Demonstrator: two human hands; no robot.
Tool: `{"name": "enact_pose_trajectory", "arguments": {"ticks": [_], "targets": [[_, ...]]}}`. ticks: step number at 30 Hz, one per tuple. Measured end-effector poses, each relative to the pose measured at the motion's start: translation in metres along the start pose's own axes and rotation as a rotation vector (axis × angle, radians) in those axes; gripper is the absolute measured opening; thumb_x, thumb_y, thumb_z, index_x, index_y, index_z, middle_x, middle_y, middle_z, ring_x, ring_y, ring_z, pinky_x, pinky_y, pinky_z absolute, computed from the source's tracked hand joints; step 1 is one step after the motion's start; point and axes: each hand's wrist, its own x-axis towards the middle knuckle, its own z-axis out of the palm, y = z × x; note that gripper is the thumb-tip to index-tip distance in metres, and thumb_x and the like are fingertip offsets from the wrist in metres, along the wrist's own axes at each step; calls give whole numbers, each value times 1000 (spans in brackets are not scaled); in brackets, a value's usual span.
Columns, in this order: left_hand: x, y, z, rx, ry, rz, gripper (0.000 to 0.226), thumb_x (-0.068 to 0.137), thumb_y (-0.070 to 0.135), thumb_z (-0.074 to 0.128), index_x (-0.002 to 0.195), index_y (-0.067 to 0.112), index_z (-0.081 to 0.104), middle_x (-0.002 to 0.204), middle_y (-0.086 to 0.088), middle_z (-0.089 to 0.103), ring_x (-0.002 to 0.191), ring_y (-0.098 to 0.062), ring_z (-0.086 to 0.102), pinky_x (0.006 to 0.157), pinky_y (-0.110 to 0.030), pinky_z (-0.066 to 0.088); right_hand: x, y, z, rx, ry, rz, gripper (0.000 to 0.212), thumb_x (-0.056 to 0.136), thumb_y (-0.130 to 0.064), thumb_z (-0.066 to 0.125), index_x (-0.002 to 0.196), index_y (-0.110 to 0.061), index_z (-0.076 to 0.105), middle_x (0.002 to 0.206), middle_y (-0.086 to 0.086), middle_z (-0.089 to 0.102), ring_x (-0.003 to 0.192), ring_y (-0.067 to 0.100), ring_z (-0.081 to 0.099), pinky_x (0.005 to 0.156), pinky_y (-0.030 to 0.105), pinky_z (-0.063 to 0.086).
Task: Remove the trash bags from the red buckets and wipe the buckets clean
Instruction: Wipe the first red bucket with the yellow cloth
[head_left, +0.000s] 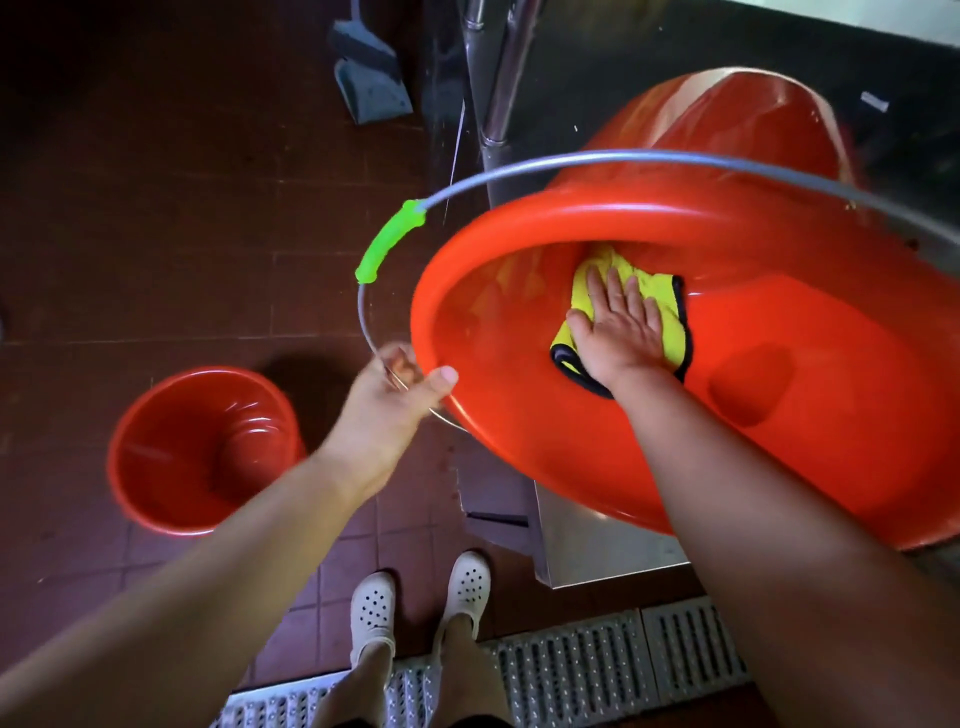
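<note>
Head view: a red bucket (200, 452) stands on the floor at lower left. My left hand (387, 402) grips the rim of the tilted bucket (779, 415) at right, where my right hand (621, 332) presses a yellow cloth (660, 296) flat-fingered inside.

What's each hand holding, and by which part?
Left hand grips the tilted red bucket at its rim, by the wire handle's end. Right hand holds nothing: flat fingers press the yellow cloth inside.
</note>
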Motion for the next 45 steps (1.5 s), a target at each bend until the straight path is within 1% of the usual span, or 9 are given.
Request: {"name": "enact_pose_trajectory", "arguments": {"ticks": [5,12,17,19,22,25,31,39,45], "targets": [[-11,-13,12,15,32,-55,55,74,34,65,114,1,46,114,-22,62,115,-41,55,101,-59,39,-81,-49,15,125,131,-169,70,92,-50,32,151,-26,4,160,1,5,147,21,0,118,39,0],[-13,-11,-3,153,57,49,69,68,51,74,118,8,53,116,-14,64,111,-28,61,99,-50,45,-129,-45,28,110,117,-444,71,87,-45,33,148,-32,-1,158,-5,-1,147,18,-4,119,39,2],[-3,2,-8,328,181,257,39,72,42,72,97,15,59,88,8,66,78,8,62,74,-11,47,-67,-22,15,22,80,-313,69,92,-41,41,150,-33,5,160,-5,6,147,19,4,119,37,2],[0,9,-10,373,203,301,31,69,39,77,86,22,57,80,12,64,70,10,60,67,-6,45,-41,-13,11,1,74,-218,64,93,-42,38,151,-31,13,159,-2,16,145,22,14,117,37,7],[5,17,-7,332,175,297,34,66,42,75,86,26,53,85,7,65,76,4,62,72,-14,50,-14,-8,11,8,95,-88,60,93,-46,33,149,-30,21,155,-1,27,141,24,22,113,37,12],[15,24,0,272,37,215,52,63,49,74,101,24,47,97,3,63,87,-1,63,76,-19,51,3,-8,10,10,75,-87,62,93,-47,30,150,-29,15,159,-4,13,146,19,6,117,36,2],[17,14,11,41,-73,103,60,70,17,72,118,30,40,111,2,61,95,-4,64,77,-19,51,-11,-23,7,74,65,-88,62,95,-41,36,151,-22,16,160,1,10,147,19,-1,118,38,-1],[3,15,30,31,-17,149,55,75,25,70,126,27,48,113,3,66,105,-9,63,88,-22,51,-146,-55,28,227,146,-345,76,82,-46,33,150,-21,8,158,4,12,147,23,6,118,39,3],[4,30,28,8,-3,162,49,81,22,65,126,22,46,113,-1,63,98,-7,63,80,-18,50,-97,-24,21,24,86,-413,72,84,-50,29,151,-26,16,159,-4,7,147,17,3,117,34,1]]}}
